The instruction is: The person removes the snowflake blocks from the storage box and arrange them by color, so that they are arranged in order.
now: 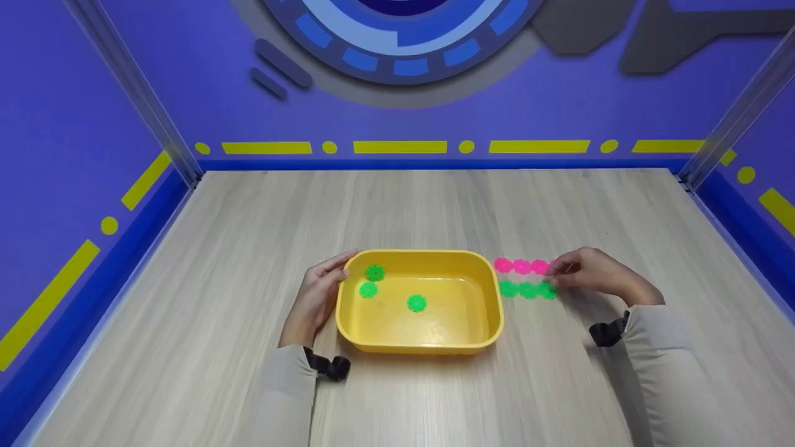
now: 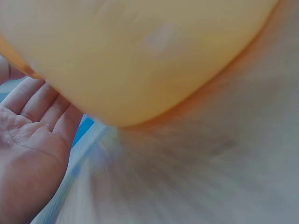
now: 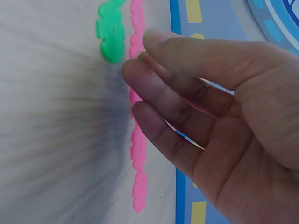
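Note:
My left hand [image 1: 313,298] holds the left rim of a yellow plastic tub [image 1: 422,347], its thumb over the rim and its fingers along the outer wall. Inside the tub lie a dark green notched disc [image 1: 375,273] and two lighter green discs, one of them a bright green disc [image 1: 417,303]. Right of the tub, a row of pink discs [image 1: 522,266] lies behind a row of green discs [image 1: 528,290]. Over the right part of these rows hovers my right hand [image 1: 590,273], fingers loosely bent. In the right wrist view, nothing shows between its fingertips [image 3: 156,37].
The wood-grain table [image 1: 422,397] carries the tub and discs. Blue panels with yellow marks [image 1: 400,147] wall it in at the back and both sides. Each wrist bears a small black camera [image 1: 607,333].

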Demonstrator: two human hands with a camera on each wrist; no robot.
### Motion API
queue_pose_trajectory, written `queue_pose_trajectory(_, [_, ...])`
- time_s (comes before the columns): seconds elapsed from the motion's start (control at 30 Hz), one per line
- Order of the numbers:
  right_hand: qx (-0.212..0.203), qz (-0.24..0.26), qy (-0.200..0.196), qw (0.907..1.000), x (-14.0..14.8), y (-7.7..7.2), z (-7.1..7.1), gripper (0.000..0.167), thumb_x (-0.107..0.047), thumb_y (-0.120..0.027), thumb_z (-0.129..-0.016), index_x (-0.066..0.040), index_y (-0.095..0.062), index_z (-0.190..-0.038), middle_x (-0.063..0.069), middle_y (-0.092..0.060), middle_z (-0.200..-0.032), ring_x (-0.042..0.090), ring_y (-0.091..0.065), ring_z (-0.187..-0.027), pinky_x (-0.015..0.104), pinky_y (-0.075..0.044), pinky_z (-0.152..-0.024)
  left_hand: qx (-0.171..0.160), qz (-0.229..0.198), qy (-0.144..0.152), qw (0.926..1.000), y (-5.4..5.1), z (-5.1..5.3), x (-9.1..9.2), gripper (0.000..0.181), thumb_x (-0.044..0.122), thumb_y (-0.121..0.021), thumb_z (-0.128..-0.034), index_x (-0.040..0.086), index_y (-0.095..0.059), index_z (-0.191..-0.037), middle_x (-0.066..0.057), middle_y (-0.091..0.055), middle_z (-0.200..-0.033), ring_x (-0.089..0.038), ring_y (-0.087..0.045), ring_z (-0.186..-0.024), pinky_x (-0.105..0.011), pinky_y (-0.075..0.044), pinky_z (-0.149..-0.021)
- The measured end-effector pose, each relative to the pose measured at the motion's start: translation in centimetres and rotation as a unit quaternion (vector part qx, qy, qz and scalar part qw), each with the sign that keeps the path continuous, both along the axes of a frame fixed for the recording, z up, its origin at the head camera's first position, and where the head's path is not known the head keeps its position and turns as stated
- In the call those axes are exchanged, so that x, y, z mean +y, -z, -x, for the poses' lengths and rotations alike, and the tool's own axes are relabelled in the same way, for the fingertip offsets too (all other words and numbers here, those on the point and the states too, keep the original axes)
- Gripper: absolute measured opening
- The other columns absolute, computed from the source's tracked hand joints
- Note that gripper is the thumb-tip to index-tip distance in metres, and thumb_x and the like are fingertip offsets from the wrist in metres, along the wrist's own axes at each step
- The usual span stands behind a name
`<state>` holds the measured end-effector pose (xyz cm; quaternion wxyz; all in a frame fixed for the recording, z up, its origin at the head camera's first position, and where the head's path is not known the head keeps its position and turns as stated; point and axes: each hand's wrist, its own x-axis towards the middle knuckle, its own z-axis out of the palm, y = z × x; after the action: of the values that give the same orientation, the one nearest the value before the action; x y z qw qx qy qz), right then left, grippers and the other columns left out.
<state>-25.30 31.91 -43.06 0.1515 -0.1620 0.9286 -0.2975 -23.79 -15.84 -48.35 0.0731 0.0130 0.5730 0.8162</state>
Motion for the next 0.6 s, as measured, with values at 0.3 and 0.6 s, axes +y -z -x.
queue_pose_trajectory(0.3, [0.015, -0.006, -0.002, 0.9999, -0.9, -1.1, 0.2, 0.02, -0.012, -0.065, -0.089, -0.004, -0.073, -0.106, 0.011, -0.072, -0.104, 0.021, -0.062, -0.094, 0.032, -0.053, -0.081, -0.007, 0.001, -0.007, 1.0, -0.1, 0.0, 0.1, 0.048, -0.007, -0.048, -0.0868, -0.008, -0.05, -0.134, -0.019, -0.05, -0.141, -0.019, -0.052, -0.126, -0.028, -0.047, -0.101])
queue_pose_trajectory(0.6, [0.008, 0.016, -0.017, 0.9997, -2.9, -3.0, 0.4, 0.023, -0.018, -0.064, -0.091, -0.006, -0.072, -0.108, 0.007, -0.073, -0.101, 0.018, -0.063, -0.091, 0.027, -0.053, -0.081, -0.009, 0.009, -0.009, 0.9999, -0.2, 0.0, 0.1, 0.047, -0.007, -0.048, -0.0873, -0.007, -0.05, -0.134, -0.019, -0.049, -0.142, -0.02, -0.051, -0.127, -0.028, -0.047, -0.101])
